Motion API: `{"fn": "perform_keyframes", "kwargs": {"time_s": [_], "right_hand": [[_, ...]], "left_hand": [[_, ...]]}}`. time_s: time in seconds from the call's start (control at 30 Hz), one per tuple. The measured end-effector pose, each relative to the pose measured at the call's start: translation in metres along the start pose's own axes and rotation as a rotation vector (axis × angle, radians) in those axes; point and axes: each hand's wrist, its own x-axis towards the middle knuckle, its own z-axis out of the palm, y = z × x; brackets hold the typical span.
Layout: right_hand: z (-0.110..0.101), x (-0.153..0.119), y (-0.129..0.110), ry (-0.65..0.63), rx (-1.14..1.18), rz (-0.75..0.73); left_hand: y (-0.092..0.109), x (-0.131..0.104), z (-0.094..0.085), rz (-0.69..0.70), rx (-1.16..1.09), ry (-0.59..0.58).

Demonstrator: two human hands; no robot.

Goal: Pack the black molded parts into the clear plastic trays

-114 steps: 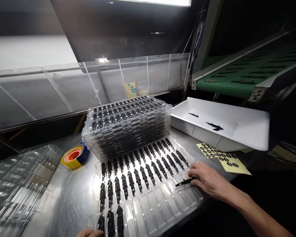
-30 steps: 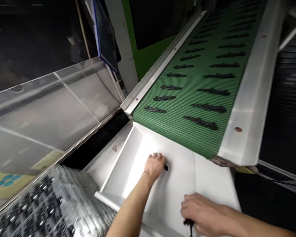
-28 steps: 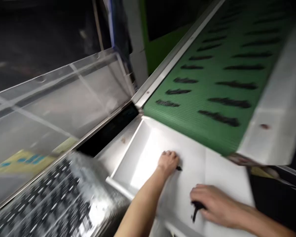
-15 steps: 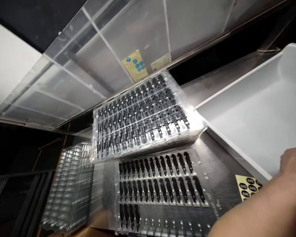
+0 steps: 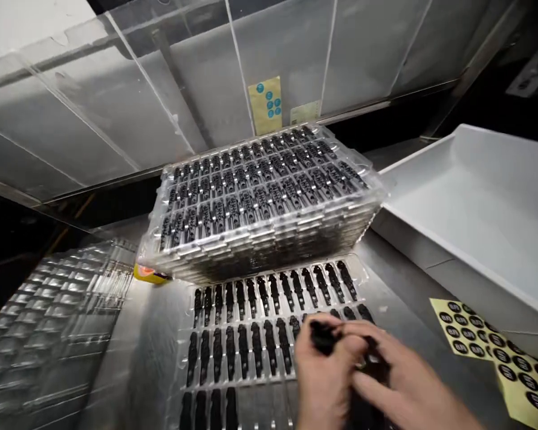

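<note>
My left hand is closed, its fingers wrapped round a small black plastic part. Beside it, my right hand is closed too, with dark material between thumb and fingers; whether this is the same part or a second one I cannot tell. Both hands meet over the right side of a clear plastic tray. Rows of slim black parts lie in its slots, and the front row shows several parts at its left end. My hands hide part of the middle and front rows.
Behind stands a tall stack of filled clear trays. Clear, unfilled-looking trays are stacked at left. A white bin stands at right, near yellow sticker sheets with round black labels. A translucent panel closes off the back.
My right hand has come back from the white bin to over the front tray. My left hand has come into view beside it, and a black part is now held. The view has turned.
</note>
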Motion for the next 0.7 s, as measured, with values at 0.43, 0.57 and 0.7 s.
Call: {"fn": "perform_keyframes", "kwargs": {"time_s": [0.43,0.57,0.7], "right_hand": [[0.143,-0.015,0.023,0.101,0.514,-0.222],[0.139,-0.019,0.014,0.169,0.396,-0.377],[0.118,-0.014,-0.014,-0.063,-0.397,-0.599]], "left_hand": [[-0.019,-0.061,-0.126,0.327,-0.077,0.23],[-0.015,-0.09,-0.151,0.328,-0.25,0.258],[-0.009,-0.116,-0.197,0.291,-0.255,0.404]]}}
